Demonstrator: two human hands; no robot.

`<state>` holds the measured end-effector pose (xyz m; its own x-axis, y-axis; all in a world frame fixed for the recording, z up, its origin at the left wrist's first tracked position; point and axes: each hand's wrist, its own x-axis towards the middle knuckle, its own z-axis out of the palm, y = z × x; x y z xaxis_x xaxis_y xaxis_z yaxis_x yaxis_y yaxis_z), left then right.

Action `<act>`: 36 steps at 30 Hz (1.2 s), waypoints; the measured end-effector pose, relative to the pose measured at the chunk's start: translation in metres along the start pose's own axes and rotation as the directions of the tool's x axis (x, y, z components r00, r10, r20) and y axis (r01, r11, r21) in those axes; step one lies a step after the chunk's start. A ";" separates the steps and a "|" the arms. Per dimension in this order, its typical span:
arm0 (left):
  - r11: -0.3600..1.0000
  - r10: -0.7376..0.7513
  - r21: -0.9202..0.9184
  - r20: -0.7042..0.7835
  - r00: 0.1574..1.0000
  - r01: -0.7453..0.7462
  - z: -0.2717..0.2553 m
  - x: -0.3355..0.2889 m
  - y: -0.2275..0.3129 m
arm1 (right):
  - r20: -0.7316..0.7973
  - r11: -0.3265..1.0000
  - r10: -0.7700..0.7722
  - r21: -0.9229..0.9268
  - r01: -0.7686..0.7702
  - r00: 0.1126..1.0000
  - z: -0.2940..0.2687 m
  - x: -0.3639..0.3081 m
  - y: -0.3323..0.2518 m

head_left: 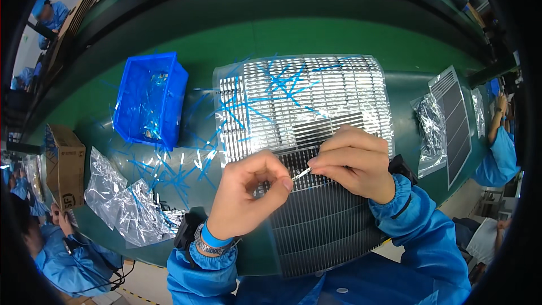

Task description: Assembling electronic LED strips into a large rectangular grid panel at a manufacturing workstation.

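Left hand (244, 196) and right hand (355, 161) pinch the strip (303, 173) over the sheet (327, 243); uneven pulling could bend it, a loose grip could lose it among the blue scraps (280, 83) toward eleven o'clock.

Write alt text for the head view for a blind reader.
A person's left hand and right hand pinch a small whitish strip over a large sheet with rows of dark and silvery bars. Loose blue strips lie scattered across its far part and beside it, near a blue plastic bin.
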<state>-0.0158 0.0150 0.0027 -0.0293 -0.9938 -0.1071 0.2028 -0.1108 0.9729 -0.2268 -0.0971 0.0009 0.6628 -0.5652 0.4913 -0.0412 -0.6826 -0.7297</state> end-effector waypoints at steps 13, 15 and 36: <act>0.729 0.391 0.684 -0.387 0.835 -0.024 -0.029 -0.036 0.051 | -0.052 0.978 0.114 -0.170 -0.121 0.992 -0.015 0.008 -0.002; 0.645 0.341 0.764 -0.319 0.884 0.027 -0.035 -0.034 0.049 | 0.014 0.976 0.179 -0.131 -0.176 0.984 -0.003 0.012 -0.003; 0.467 0.173 0.881 -0.007 0.985 -0.076 -0.044 -0.017 0.009 | 0.193 0.939 0.280 -0.258 -0.226 0.940 0.021 0.019 0.006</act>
<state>0.0298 0.0302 0.0038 0.0129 -0.9980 0.0617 -0.7651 0.0299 0.6432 -0.1987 -0.1022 -0.0044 0.7563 -0.6328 0.1661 -0.3818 -0.6330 -0.6734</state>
